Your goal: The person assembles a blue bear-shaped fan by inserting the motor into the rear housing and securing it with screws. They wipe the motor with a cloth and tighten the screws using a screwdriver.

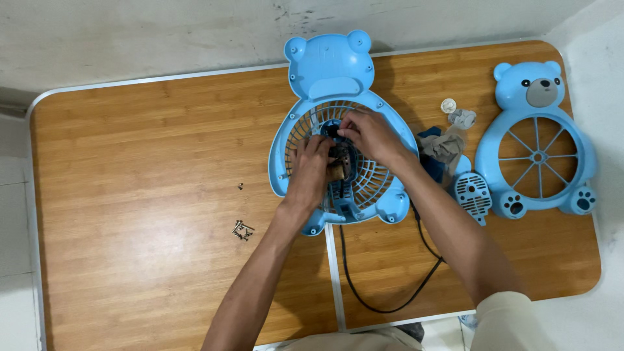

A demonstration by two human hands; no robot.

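A wooden folding table (143, 162) with a pale metal rim fills the view. On it, near the far edge, lies the blue bear-shaped rear fan housing (329, 71), grille side up; everything else is placed from this housing. To its right, well apart, lies the matching blue bear-faced front cover (537, 140) with its spoked round opening. Between the two sit a crumpled grey-and-blue cloth (442, 146) and a small blue slotted panel (472, 193). A black power cord (383, 296) runs from the housing's lower edge toward the person.

The left hand (309, 170) rests over the housing's centre, fingers curled around the small brownish motor (338, 170) there. The right hand (372, 135) reaches in just above it, fingertips pinched narrowly at the hub; what they pinch cannot be told.

Left of the housing, well apart, lies a small cluster of screws (242, 229).
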